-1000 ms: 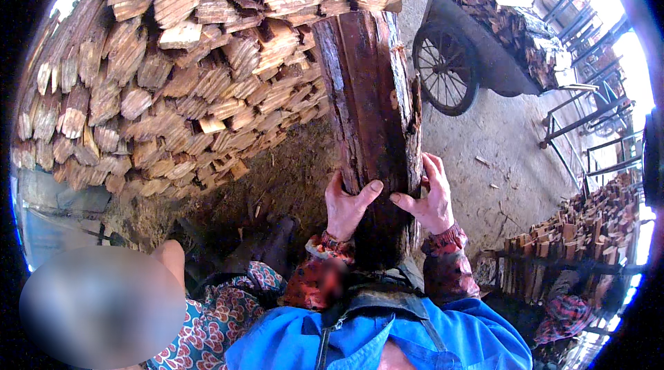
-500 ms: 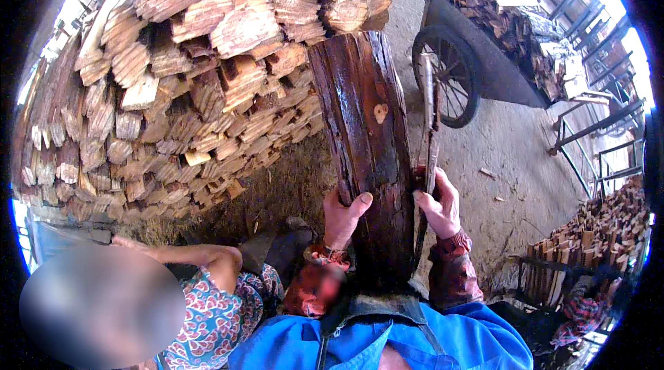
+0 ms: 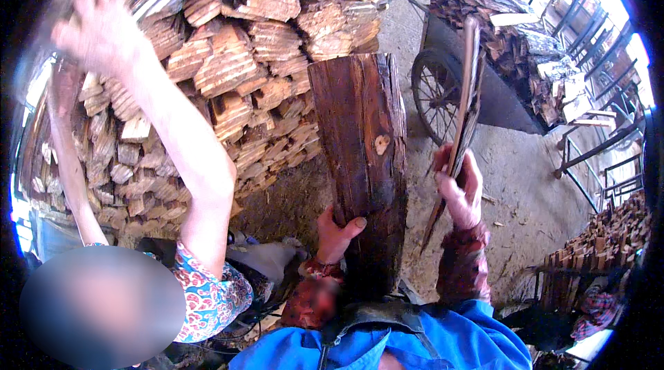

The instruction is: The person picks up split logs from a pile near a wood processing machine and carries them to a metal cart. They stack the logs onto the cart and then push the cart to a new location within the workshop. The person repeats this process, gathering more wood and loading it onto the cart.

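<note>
A long, dark reddish-brown slab of log (image 3: 363, 135) stands before me with its lower end close to my apron. My left hand (image 3: 336, 237) grips its left edge, thumb across the front. In my right hand (image 3: 462, 190) is a thin, splintery strip of wood (image 3: 469, 86), pinched near its middle and held apart from the slab on the right. A pale knot shows on the slab's face. Its bottom end is lost in shadow.
A tall stack of split wood (image 3: 228, 59) rises at the left. A co-worker's arm (image 3: 187, 128) reaches up to it. A cart with a spoked wheel (image 3: 437, 97) carries wood at the back right. Wood pieces fill a rack (image 3: 595, 238) at the right.
The wood strip has come away from the slab's right side, moving right and up with my right hand. My left hand still grips the slab. The co-worker's arms have risen to the stack.
</note>
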Demonstrator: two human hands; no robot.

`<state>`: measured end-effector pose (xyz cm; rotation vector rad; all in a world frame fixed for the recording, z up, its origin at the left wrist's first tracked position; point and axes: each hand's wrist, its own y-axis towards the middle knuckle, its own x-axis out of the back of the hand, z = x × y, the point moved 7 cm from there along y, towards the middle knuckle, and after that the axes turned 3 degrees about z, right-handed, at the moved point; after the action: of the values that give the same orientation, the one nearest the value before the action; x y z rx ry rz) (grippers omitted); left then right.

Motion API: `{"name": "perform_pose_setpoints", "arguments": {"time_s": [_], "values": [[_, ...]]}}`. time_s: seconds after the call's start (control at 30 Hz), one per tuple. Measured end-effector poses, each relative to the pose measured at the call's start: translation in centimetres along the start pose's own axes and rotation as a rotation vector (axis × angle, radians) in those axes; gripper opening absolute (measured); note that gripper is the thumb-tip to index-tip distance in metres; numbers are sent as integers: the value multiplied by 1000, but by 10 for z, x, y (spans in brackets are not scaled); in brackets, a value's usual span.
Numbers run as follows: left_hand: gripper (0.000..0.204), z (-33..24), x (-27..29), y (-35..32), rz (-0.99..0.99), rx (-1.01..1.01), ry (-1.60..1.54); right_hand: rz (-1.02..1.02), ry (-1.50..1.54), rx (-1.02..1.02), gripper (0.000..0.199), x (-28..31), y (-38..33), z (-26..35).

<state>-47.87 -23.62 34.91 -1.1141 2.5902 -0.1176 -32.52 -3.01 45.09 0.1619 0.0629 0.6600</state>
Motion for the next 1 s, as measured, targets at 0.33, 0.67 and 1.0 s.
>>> {"name": "perform_pose_setpoints", "arguments": {"time_s": [0.33, 0.67, 1.0], "values": [[56, -7, -30, 38, 223, 32, -64, 115, -572, 439, 60, -46, 158, 103], [59, -4, -23, 89, 305, 47, 38, -64, -904, 625, 60, -71, 170, 98], [61, 17, -43, 136, 294, 52, 164, -91, -899, 624, 59, -44, 209, 74]]}}
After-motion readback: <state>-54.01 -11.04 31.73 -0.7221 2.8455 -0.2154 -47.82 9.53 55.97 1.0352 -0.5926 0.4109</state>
